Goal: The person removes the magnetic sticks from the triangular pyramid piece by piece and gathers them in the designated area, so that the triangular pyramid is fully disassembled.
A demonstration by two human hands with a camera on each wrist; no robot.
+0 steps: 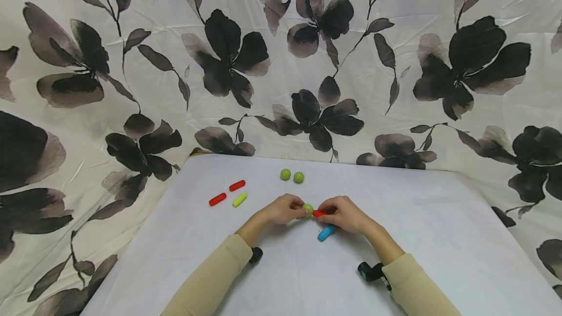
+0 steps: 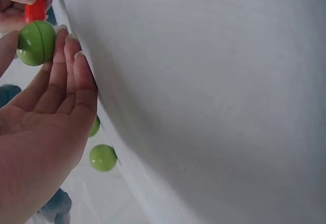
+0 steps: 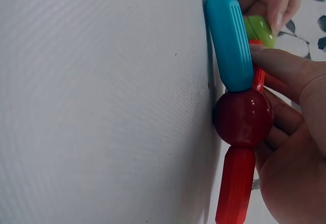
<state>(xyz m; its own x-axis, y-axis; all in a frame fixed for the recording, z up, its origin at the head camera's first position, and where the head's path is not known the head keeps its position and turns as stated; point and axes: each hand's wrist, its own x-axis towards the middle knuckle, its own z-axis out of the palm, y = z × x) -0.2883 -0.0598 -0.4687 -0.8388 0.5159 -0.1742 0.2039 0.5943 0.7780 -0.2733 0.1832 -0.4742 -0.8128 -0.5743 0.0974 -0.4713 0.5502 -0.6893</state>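
Observation:
My left hand (image 1: 283, 210) pinches a green ball (image 2: 36, 43) between thumb and fingers, just above the table. In my right hand (image 1: 347, 214) a red ribbed stick (image 2: 35, 4) is gripped, its end meeting the green ball. The right wrist view shows a dark red ball (image 3: 243, 118) by the right palm, with a blue stick (image 3: 230, 43) at one side and another red stick (image 3: 236, 183) at the other. Whether the gripped stick joins the dark red ball I cannot tell. From the head, the right hand hides that ball.
Two loose green balls (image 1: 298, 177) lie beyond the hands at the table's far side. Left of them are two red sticks (image 1: 217, 199) and a yellow-green stick (image 1: 239, 199). A white cloth covers the table (image 1: 184, 257); a flowered curtain (image 1: 263, 62) hangs behind it.

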